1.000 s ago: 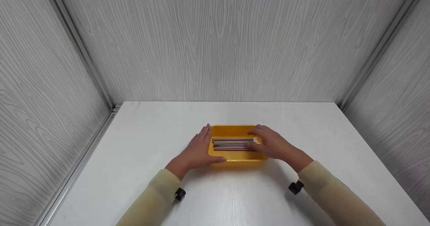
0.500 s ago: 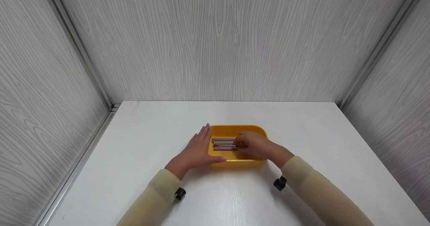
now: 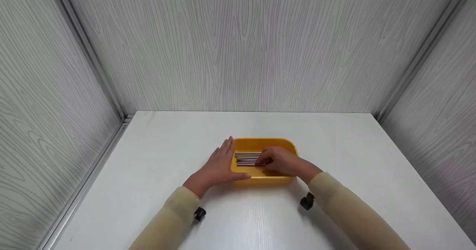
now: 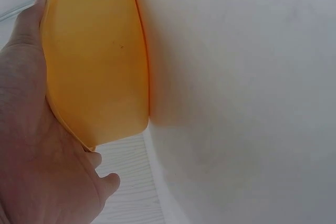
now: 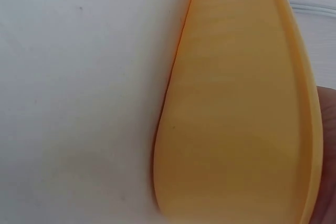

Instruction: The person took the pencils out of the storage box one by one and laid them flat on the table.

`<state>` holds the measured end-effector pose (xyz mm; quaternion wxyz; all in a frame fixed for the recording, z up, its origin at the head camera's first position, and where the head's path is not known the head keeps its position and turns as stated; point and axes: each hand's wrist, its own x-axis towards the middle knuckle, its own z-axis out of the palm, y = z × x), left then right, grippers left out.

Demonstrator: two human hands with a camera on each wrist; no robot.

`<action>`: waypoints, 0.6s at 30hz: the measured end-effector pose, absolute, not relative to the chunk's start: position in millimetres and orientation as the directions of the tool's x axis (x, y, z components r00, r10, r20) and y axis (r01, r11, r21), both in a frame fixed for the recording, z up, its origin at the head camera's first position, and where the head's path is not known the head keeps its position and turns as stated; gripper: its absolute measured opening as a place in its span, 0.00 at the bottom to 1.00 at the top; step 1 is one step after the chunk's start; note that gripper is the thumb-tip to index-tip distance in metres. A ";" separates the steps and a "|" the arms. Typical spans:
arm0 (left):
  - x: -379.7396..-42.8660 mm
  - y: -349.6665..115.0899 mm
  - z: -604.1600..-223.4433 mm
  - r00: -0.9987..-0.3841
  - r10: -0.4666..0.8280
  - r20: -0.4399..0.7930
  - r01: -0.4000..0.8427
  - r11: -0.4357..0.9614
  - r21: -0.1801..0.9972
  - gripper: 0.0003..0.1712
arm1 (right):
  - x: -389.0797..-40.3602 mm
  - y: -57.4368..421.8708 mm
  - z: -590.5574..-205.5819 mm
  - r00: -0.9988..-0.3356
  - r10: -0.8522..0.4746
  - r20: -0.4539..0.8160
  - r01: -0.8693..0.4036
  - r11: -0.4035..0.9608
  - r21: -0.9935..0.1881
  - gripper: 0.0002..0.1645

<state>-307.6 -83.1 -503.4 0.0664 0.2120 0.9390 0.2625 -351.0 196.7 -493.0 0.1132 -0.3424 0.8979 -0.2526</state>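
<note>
A yellow plastic tray (image 3: 260, 180) stands on the white table in the head view. Several slim pencils (image 3: 245, 156) lie side by side in it, their right ends covered by my right hand (image 3: 283, 160). That hand reaches in over the tray's right side, its curled fingers pinching at the nearest pencil of the row. Along the left end, my left hand (image 3: 217, 168) rests against the tray with straight fingers, its thumb across the front rim. Both wrist views mostly show the tray's outer wall (image 4: 100, 61), with the pencils hidden behind it.
White table surface (image 3: 178, 138) surrounds the tray. Grey wood-grain panels (image 3: 238, 49) rise at the back and on both sides. A small black device (image 3: 306, 201) sits at the right wrist, and another black device (image 3: 199, 214) at the left.
My right hand has moved left and down into the tray, its fingers going from spread to curled at the pencils. The left hand and the tray have stayed in place.
</note>
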 end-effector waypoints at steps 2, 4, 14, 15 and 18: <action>-307.7 -83.0 -502.9 -0.902 0.432 -0.012 0.363 0.772 0.522 0.82 | -352.5 196.3 -493.5 -0.745 -0.666 -0.026 -0.548 0.635 -0.545 0.13; -307.7 -83.2 -502.5 -0.903 0.431 -0.010 0.362 0.772 0.522 0.82 | -353.6 195.7 -494.4 -0.754 -0.656 -0.026 -0.537 0.638 -0.552 0.13; -308.5 -83.6 -506.2 -0.905 0.425 -0.025 0.353 0.781 0.516 0.82 | -353.7 191.1 -497.1 -0.781 -0.624 -0.022 -0.523 0.672 -0.524 0.10; -308.7 -83.7 -506.6 -0.905 0.424 -0.023 0.352 0.780 0.517 0.82 | -353.6 191.0 -497.1 -0.781 -0.625 -0.020 -0.524 0.671 -0.524 0.10; -308.8 -83.7 -507.7 -0.906 0.422 -0.023 0.349 0.778 0.522 0.82 | -353.4 190.9 -497.8 -0.776 -0.630 -0.007 -0.534 0.663 -0.525 0.10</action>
